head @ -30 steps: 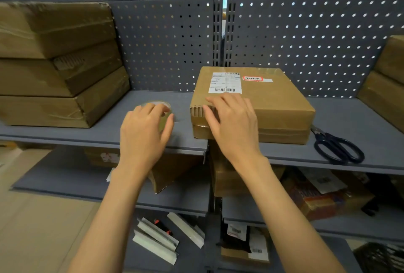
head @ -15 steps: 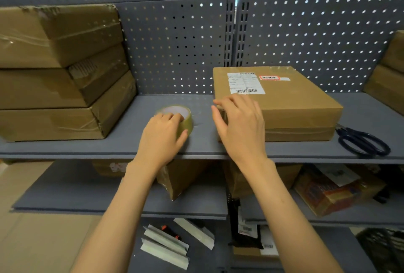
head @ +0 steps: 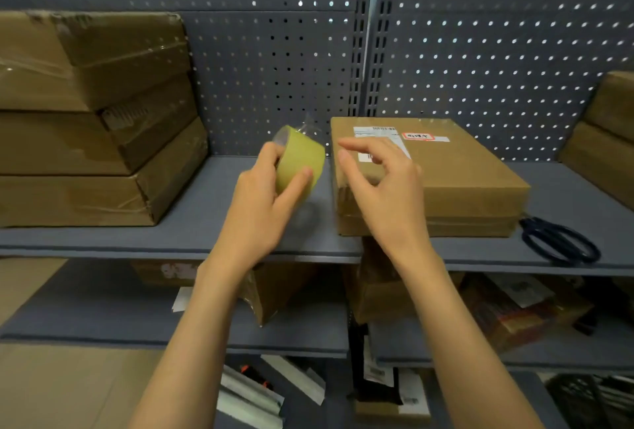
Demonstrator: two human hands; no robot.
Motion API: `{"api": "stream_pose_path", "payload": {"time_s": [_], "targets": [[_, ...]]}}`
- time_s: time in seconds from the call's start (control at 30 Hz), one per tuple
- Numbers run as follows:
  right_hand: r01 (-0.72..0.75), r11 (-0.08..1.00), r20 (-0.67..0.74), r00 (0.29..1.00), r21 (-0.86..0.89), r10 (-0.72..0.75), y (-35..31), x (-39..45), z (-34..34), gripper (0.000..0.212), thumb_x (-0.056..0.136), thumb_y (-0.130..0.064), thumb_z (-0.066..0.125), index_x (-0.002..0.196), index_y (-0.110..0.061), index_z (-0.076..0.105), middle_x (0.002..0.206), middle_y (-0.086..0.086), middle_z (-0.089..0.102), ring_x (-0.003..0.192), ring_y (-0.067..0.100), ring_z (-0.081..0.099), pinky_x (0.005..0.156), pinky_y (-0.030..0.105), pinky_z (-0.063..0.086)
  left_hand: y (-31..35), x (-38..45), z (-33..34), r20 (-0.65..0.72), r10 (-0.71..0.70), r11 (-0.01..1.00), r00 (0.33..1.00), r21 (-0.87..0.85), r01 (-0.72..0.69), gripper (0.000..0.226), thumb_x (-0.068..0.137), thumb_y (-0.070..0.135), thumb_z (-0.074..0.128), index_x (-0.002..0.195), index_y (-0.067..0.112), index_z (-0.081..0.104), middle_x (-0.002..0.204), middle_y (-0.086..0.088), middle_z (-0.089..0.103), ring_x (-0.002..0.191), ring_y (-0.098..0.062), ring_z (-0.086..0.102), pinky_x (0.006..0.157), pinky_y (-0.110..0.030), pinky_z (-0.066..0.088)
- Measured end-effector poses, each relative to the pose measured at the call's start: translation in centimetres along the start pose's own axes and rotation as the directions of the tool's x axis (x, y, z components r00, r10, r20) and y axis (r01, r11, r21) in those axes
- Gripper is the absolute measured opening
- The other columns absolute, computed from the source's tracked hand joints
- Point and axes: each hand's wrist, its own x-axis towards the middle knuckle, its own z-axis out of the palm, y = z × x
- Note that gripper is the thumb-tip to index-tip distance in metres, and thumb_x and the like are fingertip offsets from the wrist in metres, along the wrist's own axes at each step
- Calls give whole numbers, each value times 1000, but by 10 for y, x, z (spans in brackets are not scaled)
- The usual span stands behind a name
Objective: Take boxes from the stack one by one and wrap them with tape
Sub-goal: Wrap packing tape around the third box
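Grey pegboard (head: 274, 61) backed the grey shelf (head: 192, 219) on which I worked, seen from the camera on my head. At far left stood a stack of three boxes (head: 96, 119), their faces glossy with clear film that looked like tape; whether these were boxes finished or boxes waiting I could not tell. Next, above the shelf, my left hand (head: 260, 202) held the roll of tape (head: 299, 160) clear of the surface, thumb across its yellow-green outer band and fingers round the far side; a short clear tail stood up from the roll's top. Just to the right, my right hand (head: 380, 188) hovered with loosely curled fingers spread and thumb and forefinger apart, gripping nothing, close to the roll and above the near left corner of the box being wrapped (head: 456, 181). That box lay flat on the shelf, a white label (head: 380, 140) and a red-bordered sticker (head: 418, 136) on its top. A band already ran along its lower front side, so part of the wrapping appeared done. Scissors (head: 559, 240) lay on the shelf just beside its right end, untouched. At the right edge more boxes (head: 603, 140) were stacked. By my judgement, the tail had yet to be drawn out, laid on the box and cut; other boxes presumably remained.
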Motion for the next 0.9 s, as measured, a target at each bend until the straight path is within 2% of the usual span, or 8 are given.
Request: {"api": "stream_pose_path", "payload": {"time_s": [0.07,0.13,0.3,0.47,0.63,0.73,0.83,0.9], "targets": [[9,993,-11,1000,120,-8,-8,5,-9,14,90,-16,64,102,-18,71,100,-9,69,99,0,59,88,12,41,15,-4,2,-12,-18,998,1000,-59,18,22,95,31,57,95,11,48,75,-15,57,64,-22,53,59,-42,41],[42,980,-23,999,197,-39,-11,9,-17,12,89,-13,66,98,-16,72,98,-8,69,97,0,60,86,12,42,27,-8,6,-27,-37,993,999,-114,33,21,93,36,56,93,16,49,77,-12,60,67,-26,58,64,-50,44],[58,961,102,991,270,-88,-5,22,-33,18,90,-14,65,107,-17,70,105,-4,66,100,2,60,85,10,40,46,-18,21,-47,-85,974,995,-213,74,13,93,31,56,95,19,52,86,5,60,72,-17,62,66,-48,50],[120,956,257,947,267,-190,5,28,-39,28,93,-13,59,119,-20,66,109,-2,62,101,6,58,90,21,44,56,-27,33,-73,-104,970,992,-229,85,18,92,31,56,97,14,54,83,-1,60,71,-25,61,63,-53,50],[125,957,295,934,260,-202,14,26,-45,21,92,-16,61,111,-20,68,102,-8,64,98,4,59,87,20,44,66,-36,44,-84,-99,980,992,-183,82,16,91,33,55,96,18,53,83,2,59,69,-18,59,62,-45,47],[86,959,297,940,270,-169,22,26,-52,8,89,-19,65,95,-19,69,95,-7,68,94,6,61,87,29,48,69,-40,50,-95,-112,985,989,-142,98,21,90,34,55,96,15,53,82,1,58,70,-21,57,61,-43,44],[-11,930,343,931,367,-124,29,27,-59,5,87,-17,67,88,-22,68,90,-11,69,91,5,63,88,34,49,73,-44,57,-99,-118,987,988,-123,106,22,89,35,57,95,15,53,80,0,58,68,-22,56,61,-43,44],[-35,910,364,922,412,-130,32,27,-60,6,89,-15,65,87,-21,66,88,-12,68,89,6,63,86,32,49,77,-46,60,-94,-115,987,989,-124,103,20,89,34,58,94,16,54,81,3,60,67,-16,58,59,-37,47]]}}
